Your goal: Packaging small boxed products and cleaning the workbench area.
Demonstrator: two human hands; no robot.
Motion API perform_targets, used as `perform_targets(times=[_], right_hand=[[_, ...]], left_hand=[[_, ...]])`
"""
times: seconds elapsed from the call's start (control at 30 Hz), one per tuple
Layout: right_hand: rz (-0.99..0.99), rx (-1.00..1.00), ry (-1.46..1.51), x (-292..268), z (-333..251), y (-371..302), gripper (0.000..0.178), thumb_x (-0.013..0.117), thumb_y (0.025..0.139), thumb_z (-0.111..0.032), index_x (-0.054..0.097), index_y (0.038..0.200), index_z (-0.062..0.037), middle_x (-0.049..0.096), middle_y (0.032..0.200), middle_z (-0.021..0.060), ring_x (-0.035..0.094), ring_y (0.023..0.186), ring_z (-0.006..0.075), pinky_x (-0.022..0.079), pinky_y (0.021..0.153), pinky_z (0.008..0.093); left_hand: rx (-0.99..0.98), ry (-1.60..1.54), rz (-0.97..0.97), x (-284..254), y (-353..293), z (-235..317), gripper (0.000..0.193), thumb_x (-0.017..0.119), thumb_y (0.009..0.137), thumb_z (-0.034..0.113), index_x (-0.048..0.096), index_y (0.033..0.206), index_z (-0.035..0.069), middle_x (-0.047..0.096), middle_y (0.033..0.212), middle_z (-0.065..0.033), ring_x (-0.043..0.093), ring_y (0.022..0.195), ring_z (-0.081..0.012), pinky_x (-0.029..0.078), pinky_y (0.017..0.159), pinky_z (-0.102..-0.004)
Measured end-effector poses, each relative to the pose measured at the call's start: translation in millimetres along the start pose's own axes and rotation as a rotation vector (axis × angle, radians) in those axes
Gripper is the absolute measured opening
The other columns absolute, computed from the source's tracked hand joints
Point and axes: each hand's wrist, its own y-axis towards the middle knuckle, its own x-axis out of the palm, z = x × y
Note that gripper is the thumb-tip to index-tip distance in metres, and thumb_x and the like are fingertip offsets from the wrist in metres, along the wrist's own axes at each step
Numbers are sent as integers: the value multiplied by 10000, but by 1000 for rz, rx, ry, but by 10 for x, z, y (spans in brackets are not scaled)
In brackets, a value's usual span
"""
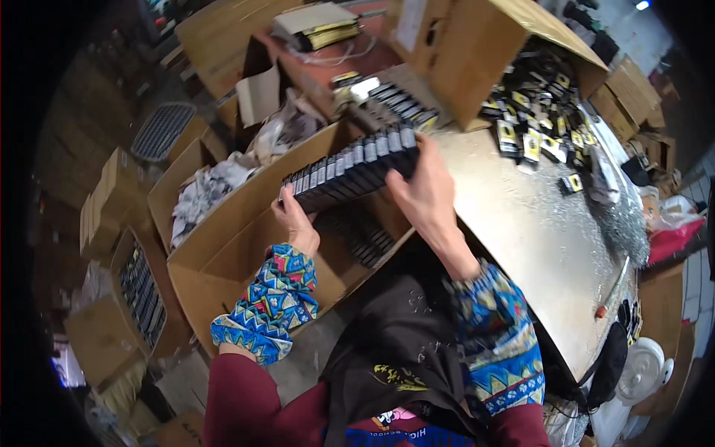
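1. A worker at a packing bench holds a long row of small black packets (350, 167) between two hands, the row stretched level over an open cardboard carton (223, 246).
2. The left hand (296, 223) presses against the row's near end, fingers curled up around the last packet; the right hand (424, 190) clamps the far end, thumb on one side and fingers wrapped over the top.
3. Both hands squeeze inward, so the packets stand edge to edge like books on a shelf.
4. Beneath the row, inside the carton, another layer of the same black packets (365, 235) lies against the wall nearest the bench.
5. Patterned blue sleeve covers (272, 302) wrap both forearms over dark red sleeves.
6. To the right, a metal-topped table (521, 223) carries a scatter of black-and-yellow carded items (532, 123) spilling from a tipped cardboard box (484, 52).
7. A second carton (145, 294) at lower left holds more dark packets in a row; crumpled paper (205, 186) fills the box behind the open carton.
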Motion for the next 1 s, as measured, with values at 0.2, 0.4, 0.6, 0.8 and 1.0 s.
perform_targets(times=[0.2, 0.4, 0.6, 0.8, 1.0], right_hand=[[-404, 368, -231, 1894, 79, 69, 331, 589, 786, -113, 453, 1064, 5, 653, 996, 278, 636, 962, 446, 514, 835, 515], [-424, 681, -598, 3388, 1085, -1588, 136, 644, 762, -145, 723, 716, -44, 701, 812, 178, 708, 798, 329, 572, 688, 453], [-898, 634, -537, 3299, 2151, -3329, 126, 608, 797, -120, 703, 863, -69, 701, 924, 147, 686, 865, 262, 549, 740, 382], [-1029, 724, -412, 3487, 2244, -3362, 186, 576, 840, -131, 705, 959, -67, 704, 1014, 148, 676, 922, 264, 538, 808, 369], [-1004, 802, -468, 3653, 2430, -3047, 212, 562, 868, -169, 710, 954, -44, 702, 1024, 172, 680, 910, 299, 543, 826, 377]], left_hand=[[-128, 520, 452, -1023, 662, -319, 692, 637, 803, 484, 495, 1281, 4, 565, 1238, -231, 586, 1095, -367, 505, 855, -504], [35, 1280, 374, -1740, 1312, -662, 642, 626, 813, 510, 580, 1194, -5, 584, 1186, -250, 522, 1149, -436, 429, 975, -499], [181, 1582, -46, -1536, 1617, -1508, 487, 671, 793, 415, 621, 1090, 32, 605, 1152, -172, 530, 1091, -393, 444, 940, -495], [147, 1655, -521, -1738, 2142, -2017, 643, 703, 794, 261, 450, 1291, -60, 472, 1309, -288, 419, 1234, -448, 349, 1062, -471], [659, 1765, -750, -1586, 1478, -2309, 616, 619, 817, 175, 433, 1367, -32, 438, 1377, -216, 372, 1317, -402, 299, 1115, -504]])
